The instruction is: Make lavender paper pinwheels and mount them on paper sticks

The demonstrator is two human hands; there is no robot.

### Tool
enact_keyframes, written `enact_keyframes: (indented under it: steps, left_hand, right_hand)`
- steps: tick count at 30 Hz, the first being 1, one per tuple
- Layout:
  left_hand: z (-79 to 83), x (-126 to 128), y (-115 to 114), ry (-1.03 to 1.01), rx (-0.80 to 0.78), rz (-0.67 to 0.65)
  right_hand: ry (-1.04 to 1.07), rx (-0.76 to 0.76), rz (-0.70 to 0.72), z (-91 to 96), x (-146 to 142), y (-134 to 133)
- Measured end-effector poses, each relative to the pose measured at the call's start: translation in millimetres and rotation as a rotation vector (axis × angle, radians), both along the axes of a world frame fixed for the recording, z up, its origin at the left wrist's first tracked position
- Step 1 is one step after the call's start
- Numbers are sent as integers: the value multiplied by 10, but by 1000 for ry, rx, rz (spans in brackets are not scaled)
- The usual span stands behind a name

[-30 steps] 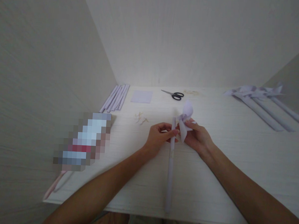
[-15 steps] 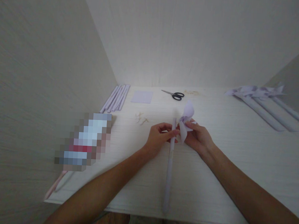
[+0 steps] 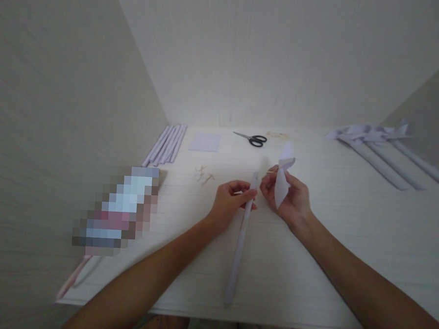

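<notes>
My left hand (image 3: 234, 202) pinches a pale lilac rolled paper tube (image 3: 239, 249) near its far end; the tube runs toward the table's front edge. Just to the right, my right hand (image 3: 287, 195) holds a folded paper pinwheel (image 3: 282, 185) of the same pale colour, its blades edge-on to me. A thin stick (image 3: 271, 172) pokes out of the pinwheel's left side toward the tube's top. A small gap separates tube and pinwheel.
Black-handled scissors (image 3: 255, 140) lie at the back, beside a square paper sheet (image 3: 204, 142). Several paper tubes (image 3: 166, 146) are stacked back left. Finished-looking pinwheels on tubes (image 3: 375, 136) lie at the right. Small tan scraps (image 3: 205, 174) lie left of centre. A blurred-out object (image 3: 119, 208) stands at left.
My right hand has moved the pinwheel slightly right, away from the tube, and turned it, so the stick now shows. The tube's near end has swung left.
</notes>
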State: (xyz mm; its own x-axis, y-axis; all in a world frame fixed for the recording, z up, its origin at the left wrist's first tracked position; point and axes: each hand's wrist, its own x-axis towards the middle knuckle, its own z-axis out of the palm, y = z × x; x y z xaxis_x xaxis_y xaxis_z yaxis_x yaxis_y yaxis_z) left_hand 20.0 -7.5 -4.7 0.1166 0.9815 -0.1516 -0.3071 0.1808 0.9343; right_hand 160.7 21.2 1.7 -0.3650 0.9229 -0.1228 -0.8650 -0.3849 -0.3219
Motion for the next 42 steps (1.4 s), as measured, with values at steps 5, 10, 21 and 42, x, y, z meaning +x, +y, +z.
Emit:
enact_keyframes:
  steps: [5,10,21,42]
  left_hand:
    - [35,7,-8,-3,-22,8]
    - [28,2,-7,12,-9,2]
    - [54,16,-13,3,-21,14]
    - [44,8,-10,14,-2,0]
  right_hand:
    - [-113,17,31,-6,-17,2]
    - [-251,66,63,-9,-36,13]
    - [-137,3,19,-1,-23,14]
    - [-262,65,56,14,-46,7]
